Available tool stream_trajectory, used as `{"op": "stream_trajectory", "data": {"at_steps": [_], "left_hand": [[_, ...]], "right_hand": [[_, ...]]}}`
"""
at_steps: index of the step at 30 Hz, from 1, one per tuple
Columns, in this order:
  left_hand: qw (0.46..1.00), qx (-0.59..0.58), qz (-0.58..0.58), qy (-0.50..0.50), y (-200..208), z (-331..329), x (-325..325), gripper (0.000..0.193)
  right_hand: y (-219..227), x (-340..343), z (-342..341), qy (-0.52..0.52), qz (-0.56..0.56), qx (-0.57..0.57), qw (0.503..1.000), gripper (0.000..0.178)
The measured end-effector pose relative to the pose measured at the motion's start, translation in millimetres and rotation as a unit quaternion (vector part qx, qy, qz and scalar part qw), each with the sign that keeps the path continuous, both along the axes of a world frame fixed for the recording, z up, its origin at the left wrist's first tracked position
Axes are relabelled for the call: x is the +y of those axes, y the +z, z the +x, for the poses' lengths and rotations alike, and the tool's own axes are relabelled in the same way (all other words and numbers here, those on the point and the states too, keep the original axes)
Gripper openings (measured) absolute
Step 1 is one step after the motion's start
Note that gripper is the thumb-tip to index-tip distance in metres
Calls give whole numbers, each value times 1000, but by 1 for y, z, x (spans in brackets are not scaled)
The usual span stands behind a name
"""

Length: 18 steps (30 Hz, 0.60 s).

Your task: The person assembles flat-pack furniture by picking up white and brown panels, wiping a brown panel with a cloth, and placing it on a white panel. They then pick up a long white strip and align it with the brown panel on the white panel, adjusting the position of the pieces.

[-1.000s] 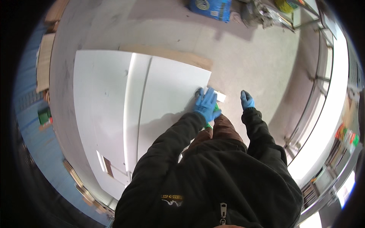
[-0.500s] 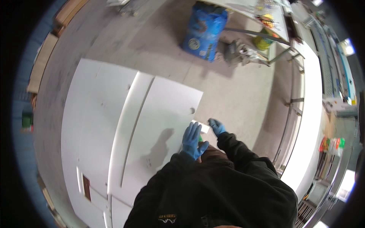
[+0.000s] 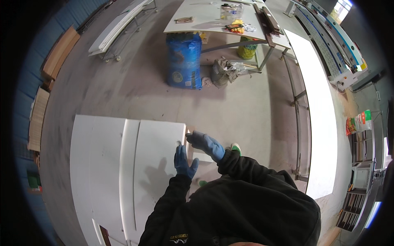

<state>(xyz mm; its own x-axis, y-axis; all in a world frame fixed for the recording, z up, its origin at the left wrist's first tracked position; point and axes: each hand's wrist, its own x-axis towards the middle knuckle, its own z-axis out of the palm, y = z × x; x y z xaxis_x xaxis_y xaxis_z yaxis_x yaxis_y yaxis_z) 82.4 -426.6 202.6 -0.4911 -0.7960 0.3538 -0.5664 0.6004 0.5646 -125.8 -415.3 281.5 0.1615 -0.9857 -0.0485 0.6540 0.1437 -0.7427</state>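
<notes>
Both hands wear blue gloves. My left hand (image 3: pixel 184 164) lies along the right edge of a white panel (image 3: pixel 159 141), fingers straight and thumb apart. It looks to touch that edge, though the contact is not clear. My right hand (image 3: pixel 205 145) reaches across to the panel's far right corner with its fingers stretched out. Neither hand holds anything I can see. The panel rests on a stack of larger white panels (image 3: pixel 96 164). Below my right hand a white flat piece (image 3: pixel 204 157) shows partly, beside the stack.
Ahead, a blue sack (image 3: pixel 183 65) and a crumpled grey bag (image 3: pixel 223 71) stand by a white-topped table (image 3: pixel 201 23). A long white board on a metal frame (image 3: pixel 316 123) runs along the right. A wheeled rack of panels (image 3: pixel 119 30) stands far left.
My right hand has swung left to the panel's far corner, its fingers now straightened. My left hand stays by the panel's right edge. The view has tilted up, showing more of the table.
</notes>
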Motion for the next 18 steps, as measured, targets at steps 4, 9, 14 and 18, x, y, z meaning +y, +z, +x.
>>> {"op": "stream_trajectory", "data": {"at_steps": [4,9,14,18], "left_hand": [[997,-13,57,-52,-43,-77,-1,72],[979,-96,180,1,-79,-194,-9,71],[956,-88,273,62,-92,-266,-41,69],[934,-72,330,113,-100,-263,-66,72]], "right_hand": [[7,7,-97,-45,109,57,991,67],[-32,20,-248,-32,188,172,967,68],[-77,18,-373,-87,306,217,923,68],[-91,-11,-416,-69,282,267,919,62]]}}
